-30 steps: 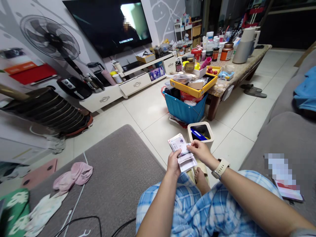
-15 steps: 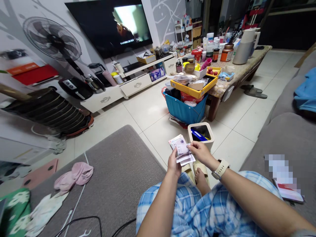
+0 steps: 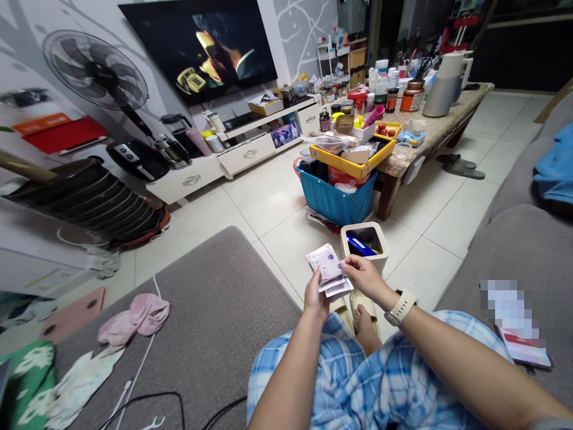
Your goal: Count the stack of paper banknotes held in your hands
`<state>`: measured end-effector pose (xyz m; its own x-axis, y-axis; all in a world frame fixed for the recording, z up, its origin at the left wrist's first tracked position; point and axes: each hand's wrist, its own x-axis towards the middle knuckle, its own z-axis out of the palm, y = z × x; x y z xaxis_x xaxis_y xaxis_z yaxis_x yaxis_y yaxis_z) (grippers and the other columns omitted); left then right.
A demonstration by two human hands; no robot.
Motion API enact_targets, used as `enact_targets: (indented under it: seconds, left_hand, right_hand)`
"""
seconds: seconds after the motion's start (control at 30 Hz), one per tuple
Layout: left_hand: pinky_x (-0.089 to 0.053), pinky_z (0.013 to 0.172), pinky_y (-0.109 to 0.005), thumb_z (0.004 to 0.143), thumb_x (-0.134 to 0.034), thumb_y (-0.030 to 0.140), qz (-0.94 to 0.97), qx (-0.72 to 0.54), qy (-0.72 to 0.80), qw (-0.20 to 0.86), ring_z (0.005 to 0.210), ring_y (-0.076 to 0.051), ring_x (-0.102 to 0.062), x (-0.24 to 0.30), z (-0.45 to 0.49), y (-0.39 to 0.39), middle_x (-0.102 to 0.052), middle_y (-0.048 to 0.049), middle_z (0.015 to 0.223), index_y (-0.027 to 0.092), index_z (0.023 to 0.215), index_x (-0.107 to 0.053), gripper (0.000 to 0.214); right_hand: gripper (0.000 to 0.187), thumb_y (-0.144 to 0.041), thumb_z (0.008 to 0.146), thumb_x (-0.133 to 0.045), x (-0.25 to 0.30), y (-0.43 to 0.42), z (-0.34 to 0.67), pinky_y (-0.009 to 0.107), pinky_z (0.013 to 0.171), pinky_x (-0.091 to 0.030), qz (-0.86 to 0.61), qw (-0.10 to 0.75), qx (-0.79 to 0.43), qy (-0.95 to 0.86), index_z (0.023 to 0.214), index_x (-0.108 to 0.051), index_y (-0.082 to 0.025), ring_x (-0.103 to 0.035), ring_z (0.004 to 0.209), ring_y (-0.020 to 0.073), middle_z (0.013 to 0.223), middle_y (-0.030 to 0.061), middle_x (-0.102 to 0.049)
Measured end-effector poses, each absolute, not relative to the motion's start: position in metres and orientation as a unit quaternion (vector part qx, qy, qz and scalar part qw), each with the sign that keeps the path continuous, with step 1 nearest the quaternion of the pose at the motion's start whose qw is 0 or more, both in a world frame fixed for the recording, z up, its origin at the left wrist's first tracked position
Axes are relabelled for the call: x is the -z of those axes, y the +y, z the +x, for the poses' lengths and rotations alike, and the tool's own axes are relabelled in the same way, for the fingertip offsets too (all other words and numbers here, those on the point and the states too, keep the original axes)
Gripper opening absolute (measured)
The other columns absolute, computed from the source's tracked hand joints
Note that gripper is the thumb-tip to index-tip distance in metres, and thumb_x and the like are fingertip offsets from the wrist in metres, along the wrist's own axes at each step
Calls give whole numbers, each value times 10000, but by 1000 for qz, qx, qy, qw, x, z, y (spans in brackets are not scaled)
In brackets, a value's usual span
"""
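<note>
A stack of banknotes (image 3: 326, 263), pale purple on top with other colours at the far edge, is held above my lap. My left hand (image 3: 316, 294) is closed on its near left side, thumb on top. The lower ends of some notes fold down toward me. On the right edge, my right hand (image 3: 362, 273) pinches the corner of a purple note. A watch with a beige strap (image 3: 401, 307) is on my right wrist. Just beyond the hands stands a beige bin (image 3: 380, 263) with a blue packet (image 3: 359, 245) inside.
A blue basket (image 3: 333, 200) carrying a yellow tray stands by a cluttered low table (image 3: 398, 161). On the grey seat at left lie a pink cloth (image 3: 134, 321) and cables. A phone (image 3: 526, 348) rests on the sofa at right. Slippers (image 3: 342, 313) are on the floor below me.
The purple note under my right fingers now lies flatter and further up on the stack. Both hands stay nearly in place. The television picture has changed.
</note>
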<state>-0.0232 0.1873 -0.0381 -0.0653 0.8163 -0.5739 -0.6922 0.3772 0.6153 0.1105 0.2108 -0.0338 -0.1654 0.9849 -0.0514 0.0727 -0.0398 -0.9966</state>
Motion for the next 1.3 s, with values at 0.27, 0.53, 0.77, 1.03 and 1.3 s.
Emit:
enact_targets:
  seconds: [0.27,0.53,0.77,1.03,1.3]
  left_hand:
    - [-525,727,-367,771,-587,319,65,-556,477,677,775,-242,-676,39,-23,188,-707,-105,877,105,1005,-654,325]
    - [-525,718,-382,769,-588,322,68,-556,476,678,742,-243,-677,40,-24,187,-707,-101,862,109,1006,-652,325]
    - [-524,675,-337,777,-588,339,64,-557,474,679,693,-217,-672,36,-24,187,-709,-100,852,97,969,-656,317]
    - [-523,676,-309,775,-598,337,62,-565,463,680,661,-195,-668,34,-24,188,-712,-93,833,92,942,-658,302]
    - [-515,747,-327,764,-616,327,56,-573,454,680,743,-216,-676,36,-24,188,-710,-113,876,84,964,-655,318]
  right_hand:
    - [253,-425,760,-574,31,209,110,254,578,-377,-483,433,-537,-540,710,-567,-177,-479,616,139,660,7,-564]
    - [272,-447,754,-581,33,210,110,254,577,-379,-480,431,-543,-538,714,-572,-177,-488,621,142,658,8,-570]
    - [265,-435,761,-580,33,210,110,249,575,-372,-469,427,-555,-538,728,-570,-173,-480,619,135,661,4,-557]
    - [228,-392,779,-569,24,207,110,236,557,-348,-435,439,-585,-525,749,-554,-166,-432,573,107,633,-22,-512]
    - [266,-437,765,-572,19,207,109,236,546,-346,-435,442,-582,-525,767,-565,-171,-455,585,115,660,-9,-541]
